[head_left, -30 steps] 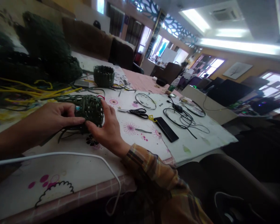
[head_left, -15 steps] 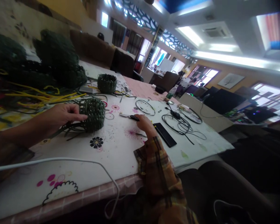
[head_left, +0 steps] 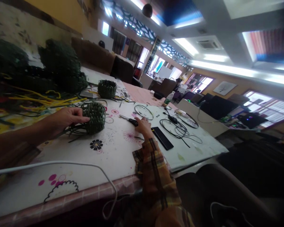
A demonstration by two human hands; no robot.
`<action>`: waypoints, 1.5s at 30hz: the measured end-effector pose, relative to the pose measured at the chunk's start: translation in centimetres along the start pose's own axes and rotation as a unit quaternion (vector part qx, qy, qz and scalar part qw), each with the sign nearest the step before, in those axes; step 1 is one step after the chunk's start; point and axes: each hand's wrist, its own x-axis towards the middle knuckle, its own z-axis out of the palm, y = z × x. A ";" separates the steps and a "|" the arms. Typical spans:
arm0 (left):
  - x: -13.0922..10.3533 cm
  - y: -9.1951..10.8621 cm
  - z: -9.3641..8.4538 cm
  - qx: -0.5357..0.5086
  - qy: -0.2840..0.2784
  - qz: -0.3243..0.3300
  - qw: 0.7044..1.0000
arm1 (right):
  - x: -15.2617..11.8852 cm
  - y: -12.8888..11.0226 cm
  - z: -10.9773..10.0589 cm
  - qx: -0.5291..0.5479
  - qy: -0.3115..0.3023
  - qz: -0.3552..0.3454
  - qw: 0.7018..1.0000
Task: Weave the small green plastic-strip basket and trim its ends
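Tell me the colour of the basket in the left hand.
The basket is dark green, as the head view shows.

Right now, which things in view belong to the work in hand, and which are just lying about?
In use:
- green woven basket, held by the left hand
- scissors, at the right hand

Probably just lying about:
- dark phone-like slab
- bottle
- white cable
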 end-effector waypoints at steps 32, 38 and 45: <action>-0.3 -0.6 -0.4 0.039 0.007 0.008 0.999 | -1.9 -2.0 0.6 -0.009 0.021 -0.118 0.993; -0.4 -0.1 -0.4 0.038 0.008 0.015 0.999 | -0.8 -0.7 -0.8 0.002 -0.024 -0.129 0.991; -0.5 0.0 -0.5 0.036 -0.007 0.021 0.999 | -1.1 0.3 -1.2 0.007 -0.056 -0.133 0.990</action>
